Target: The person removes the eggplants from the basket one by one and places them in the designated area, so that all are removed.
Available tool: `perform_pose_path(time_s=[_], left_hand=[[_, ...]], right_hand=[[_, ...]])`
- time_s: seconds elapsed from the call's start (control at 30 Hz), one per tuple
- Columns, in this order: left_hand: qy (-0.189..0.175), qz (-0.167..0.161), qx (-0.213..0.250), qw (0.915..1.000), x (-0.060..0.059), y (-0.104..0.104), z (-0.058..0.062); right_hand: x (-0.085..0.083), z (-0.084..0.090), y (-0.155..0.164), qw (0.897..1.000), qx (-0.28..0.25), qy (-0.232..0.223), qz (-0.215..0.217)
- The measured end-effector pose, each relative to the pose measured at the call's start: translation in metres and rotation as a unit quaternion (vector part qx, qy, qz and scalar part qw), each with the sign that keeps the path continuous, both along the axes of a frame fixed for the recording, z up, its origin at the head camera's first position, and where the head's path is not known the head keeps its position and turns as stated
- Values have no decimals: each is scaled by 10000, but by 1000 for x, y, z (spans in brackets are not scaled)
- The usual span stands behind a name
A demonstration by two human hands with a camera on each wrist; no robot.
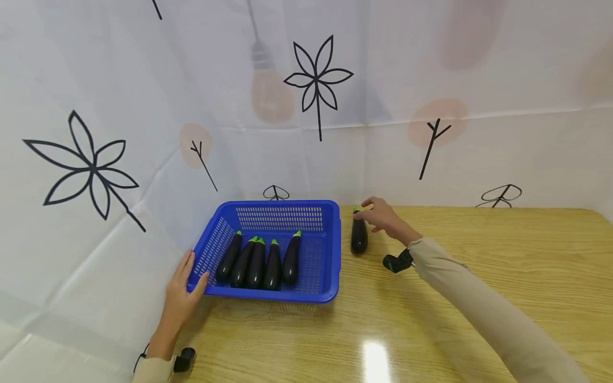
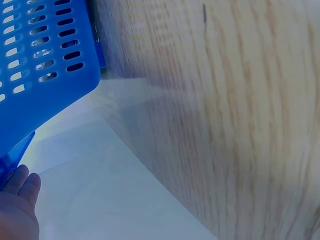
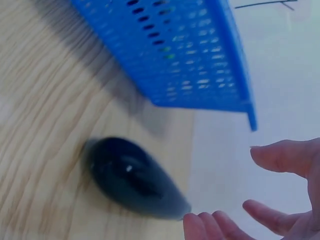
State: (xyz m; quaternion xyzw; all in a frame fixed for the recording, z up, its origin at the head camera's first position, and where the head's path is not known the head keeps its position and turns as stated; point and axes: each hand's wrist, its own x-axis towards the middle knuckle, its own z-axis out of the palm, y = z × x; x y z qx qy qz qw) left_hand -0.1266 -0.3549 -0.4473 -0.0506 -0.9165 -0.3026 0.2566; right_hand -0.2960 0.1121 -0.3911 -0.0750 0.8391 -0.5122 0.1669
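A dark purple eggplant with a green stem end lies on the table just right of the blue basket. My right hand is at its stem end, thumb and fingers spread apart. In the right wrist view, the fingertips are right by the narrow end of the eggplant. My left hand rests against the basket's near left corner, fingers straight along the side and thumb at the front rim. Several eggplants lie side by side inside the basket, green ends pointing away from me.
The wooden table extends to the right and toward me. A white cloth printed with leaves and bulbs hangs behind the basket and along the left side. Dark wrist devices sit on both arms.
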Motion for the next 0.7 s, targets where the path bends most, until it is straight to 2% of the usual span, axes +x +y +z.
perform_pose_path(time_s=[0.37,0.7], left_hand=[[1,11,-46,10000,2,0,0],[118,-6,-7,9999,1,1,0]], right_hand=[[8,23,-9,9994,-315,28,113],[18,46,-23,9990,-323,183,264]])
